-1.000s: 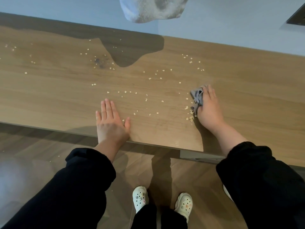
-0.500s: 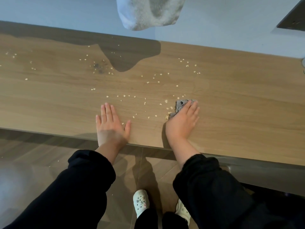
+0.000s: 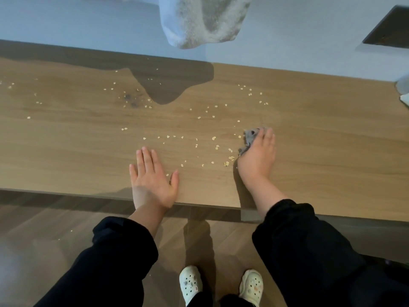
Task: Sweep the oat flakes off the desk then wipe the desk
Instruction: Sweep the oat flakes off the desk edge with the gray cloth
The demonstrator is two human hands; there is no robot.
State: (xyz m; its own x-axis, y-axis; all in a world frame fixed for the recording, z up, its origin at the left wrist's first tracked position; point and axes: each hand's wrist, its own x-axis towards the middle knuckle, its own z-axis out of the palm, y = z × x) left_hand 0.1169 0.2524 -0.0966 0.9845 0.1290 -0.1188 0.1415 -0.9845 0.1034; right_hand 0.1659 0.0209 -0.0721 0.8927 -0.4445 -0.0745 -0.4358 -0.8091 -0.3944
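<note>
Rightward a little since half a second ago, the right hand [image 3: 257,158] presses a grey cloth [image 3: 249,138] under straight, closed fingers. The left hand [image 3: 152,180] lies flat, fingers slightly spread. Oat flakes [image 3: 228,161] scatter across the desk [image 3: 321,151]. Long, flat strokes toward the near edge should gather them best.
</note>
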